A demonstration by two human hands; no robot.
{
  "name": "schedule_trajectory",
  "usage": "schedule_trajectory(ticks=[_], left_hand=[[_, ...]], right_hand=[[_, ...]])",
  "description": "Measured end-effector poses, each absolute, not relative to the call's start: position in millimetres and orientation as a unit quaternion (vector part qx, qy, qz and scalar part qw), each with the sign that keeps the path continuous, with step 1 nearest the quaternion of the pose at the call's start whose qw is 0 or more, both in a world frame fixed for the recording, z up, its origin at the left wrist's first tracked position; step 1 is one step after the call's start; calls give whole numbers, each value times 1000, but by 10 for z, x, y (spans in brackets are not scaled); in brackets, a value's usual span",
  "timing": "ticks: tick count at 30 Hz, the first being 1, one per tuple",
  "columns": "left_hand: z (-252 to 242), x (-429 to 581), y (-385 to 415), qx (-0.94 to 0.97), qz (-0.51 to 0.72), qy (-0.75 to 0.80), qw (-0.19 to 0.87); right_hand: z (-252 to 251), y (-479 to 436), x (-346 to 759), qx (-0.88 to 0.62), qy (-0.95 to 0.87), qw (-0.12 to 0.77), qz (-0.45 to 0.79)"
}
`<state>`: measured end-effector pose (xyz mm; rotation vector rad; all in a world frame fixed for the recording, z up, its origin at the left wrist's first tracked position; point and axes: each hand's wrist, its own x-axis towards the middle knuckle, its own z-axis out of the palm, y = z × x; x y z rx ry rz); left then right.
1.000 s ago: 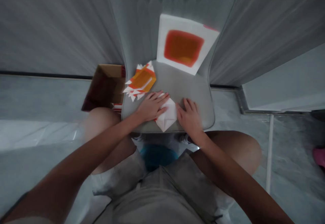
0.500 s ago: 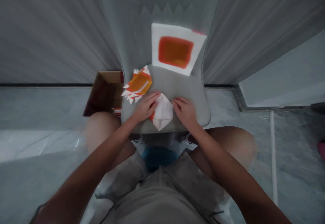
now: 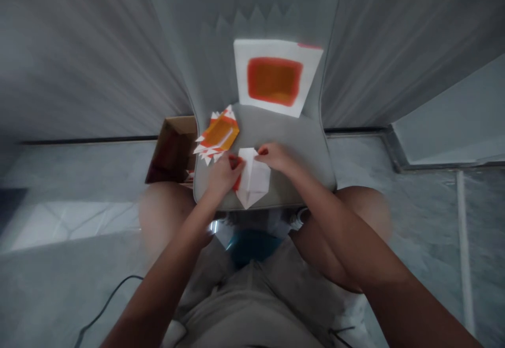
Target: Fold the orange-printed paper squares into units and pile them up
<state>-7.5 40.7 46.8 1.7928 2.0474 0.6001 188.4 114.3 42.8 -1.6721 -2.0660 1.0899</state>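
On a grey padded seat [image 3: 303, 153], the left hand [image 3: 224, 175] pinches the edge of a folded white paper square [image 3: 253, 177], while the open right hand [image 3: 276, 157] presses its top corner, apart from the left. Beside them lie a pile of orange-and-white folded paper [image 3: 216, 135], a white sheet with an orange square [image 3: 274, 80], and a brown cardboard box [image 3: 172, 151].

gray chair seat [image 3: 311, 180] as landmark | on seat: left hand [image 3: 224, 175] covers the red-edged side of the folded white paper [image 3: 252, 180]; fanned paper pieces [image 3: 216, 135] too small to count | left of seat: cardboard box [image 3: 173, 151], inside too dark to read | below seat: blue object [image 3: 252, 248] partly hidden behind gray shorts [image 3: 252, 298], kind unclear; black cable [image 3: 110, 300] cut off by bottom edge
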Motion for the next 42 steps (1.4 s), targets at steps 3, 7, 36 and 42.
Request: schedule_trajectory(ticks=[3,7,36,42], left_hand=[[458,-50,500,643,237,704,184],[427,-32,569,653,254,683,206],[268,52,308,565,455,645,238],[252,214,102,396,611,654,204]], right_hand=[[454,1118,1966,-545,-700,182,424],[431,1084,2050,-536,-701,205,424],[408,975,2156,-489,-786,301,228],[809,201,2025,-498,-764,404,71]])
